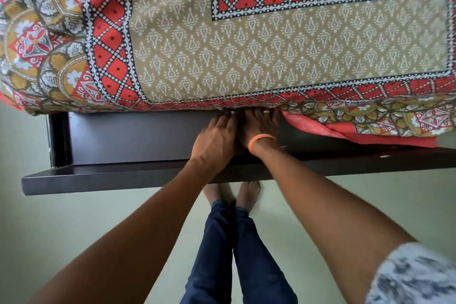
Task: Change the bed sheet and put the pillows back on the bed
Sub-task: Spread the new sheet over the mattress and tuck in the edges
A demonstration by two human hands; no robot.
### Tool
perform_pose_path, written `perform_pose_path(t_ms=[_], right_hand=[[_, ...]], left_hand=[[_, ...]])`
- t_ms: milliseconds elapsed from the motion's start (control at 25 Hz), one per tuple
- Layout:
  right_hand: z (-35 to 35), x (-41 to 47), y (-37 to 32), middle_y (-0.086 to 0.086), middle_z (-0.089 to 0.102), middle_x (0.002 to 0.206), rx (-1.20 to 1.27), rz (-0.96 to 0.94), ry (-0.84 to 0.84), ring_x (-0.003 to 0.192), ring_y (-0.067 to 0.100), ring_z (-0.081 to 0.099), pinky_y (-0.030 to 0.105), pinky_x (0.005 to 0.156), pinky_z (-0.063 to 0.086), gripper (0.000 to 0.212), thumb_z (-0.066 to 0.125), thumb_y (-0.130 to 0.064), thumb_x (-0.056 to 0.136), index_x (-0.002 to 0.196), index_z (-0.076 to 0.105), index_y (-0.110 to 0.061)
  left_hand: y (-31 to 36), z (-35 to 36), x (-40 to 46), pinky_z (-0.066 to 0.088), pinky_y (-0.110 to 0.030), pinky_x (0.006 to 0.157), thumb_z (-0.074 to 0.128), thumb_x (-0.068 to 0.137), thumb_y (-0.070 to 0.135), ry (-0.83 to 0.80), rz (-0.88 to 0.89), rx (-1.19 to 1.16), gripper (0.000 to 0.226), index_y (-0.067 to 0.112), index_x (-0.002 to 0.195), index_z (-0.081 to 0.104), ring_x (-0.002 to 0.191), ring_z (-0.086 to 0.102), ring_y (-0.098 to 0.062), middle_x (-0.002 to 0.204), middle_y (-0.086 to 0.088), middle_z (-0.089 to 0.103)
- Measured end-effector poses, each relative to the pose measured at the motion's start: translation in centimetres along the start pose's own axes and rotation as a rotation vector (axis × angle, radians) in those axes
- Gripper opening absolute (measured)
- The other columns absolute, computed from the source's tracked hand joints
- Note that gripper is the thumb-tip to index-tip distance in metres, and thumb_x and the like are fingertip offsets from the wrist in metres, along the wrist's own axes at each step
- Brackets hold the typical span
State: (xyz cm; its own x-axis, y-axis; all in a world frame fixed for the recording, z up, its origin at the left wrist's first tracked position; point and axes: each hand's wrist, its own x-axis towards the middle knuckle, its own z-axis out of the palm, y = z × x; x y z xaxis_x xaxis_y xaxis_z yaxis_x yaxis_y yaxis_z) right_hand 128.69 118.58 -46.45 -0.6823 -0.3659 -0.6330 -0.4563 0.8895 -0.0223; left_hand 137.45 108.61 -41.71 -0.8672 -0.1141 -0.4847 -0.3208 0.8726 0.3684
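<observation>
The patterned bed sheet (246, 52), beige with white motifs and red diamond borders, lies spread over the mattress. My left hand (214, 140) and my right hand (259, 128) are side by side at the mattress's near edge. Their fingers reach to the sheet's hem where it meets the dark bed frame (128, 140). The right hand's fingertips are hidden under the hem; it wears an orange bangle and a ring. To the right, a loose stretch of the sheet (357, 128) hangs over the frame with its orange-red underside showing. No pillow is in view.
The dark frame has a wide ledge (98, 180) jutting toward me at shin height. My legs in blue jeans (237, 242) and bare feet stand against it on a pale green floor (49, 217). The mattress corner is at the left (37, 96).
</observation>
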Motion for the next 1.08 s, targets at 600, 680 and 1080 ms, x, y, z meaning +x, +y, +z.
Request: perform_pose_path(t_ms=[600, 680, 1080], right_hand=[[-0.4, -1.2, 15.3, 0.003, 0.037, 0.153, 0.176, -0.174, 0.111, 0.141, 0.03, 0.032, 0.044, 0.117, 0.024, 0.051, 0.046, -0.026, 0.092, 0.142, 0.045, -0.018], [0.1, 2.0, 17.0, 0.012, 0.045, 0.147, 0.152, -0.155, 0.011, 0.137, 0.033, 0.037, 0.046, 0.117, 0.021, 0.043, 0.038, -0.03, 0.099, 0.138, 0.05, -0.016], [-1.7, -3.3, 23.8, 0.013, 0.033, 0.155, 0.113, -0.299, 0.05, 0.144, 0.032, 0.026, 0.046, 0.121, 0.013, 0.077, 0.059, -0.032, 0.083, 0.15, 0.03, -0.009]], left_hand=[[12.0, 3.5, 7.7, 0.01, -0.04, 0.121, 0.046, 0.099, 0.04, -0.167, 0.121, 0.192, 0.078, 0.006, 0.157, 0.008, 0.15, 0.017, -0.033, 0.163, -0.016, 0.014], [12.6, 3.7, 9.2, 0.013, -0.044, 0.119, 0.044, 0.099, 0.039, -0.203, 0.028, 0.165, 0.067, 0.008, 0.154, 0.023, 0.147, 0.024, -0.034, 0.16, -0.017, 0.025], [21.1, 5.1, 7.9, 0.024, -0.039, 0.12, 0.044, 0.097, 0.022, -0.112, -0.017, 0.181, 0.068, 0.004, 0.156, 0.015, 0.146, 0.026, -0.032, 0.159, -0.016, 0.027]])
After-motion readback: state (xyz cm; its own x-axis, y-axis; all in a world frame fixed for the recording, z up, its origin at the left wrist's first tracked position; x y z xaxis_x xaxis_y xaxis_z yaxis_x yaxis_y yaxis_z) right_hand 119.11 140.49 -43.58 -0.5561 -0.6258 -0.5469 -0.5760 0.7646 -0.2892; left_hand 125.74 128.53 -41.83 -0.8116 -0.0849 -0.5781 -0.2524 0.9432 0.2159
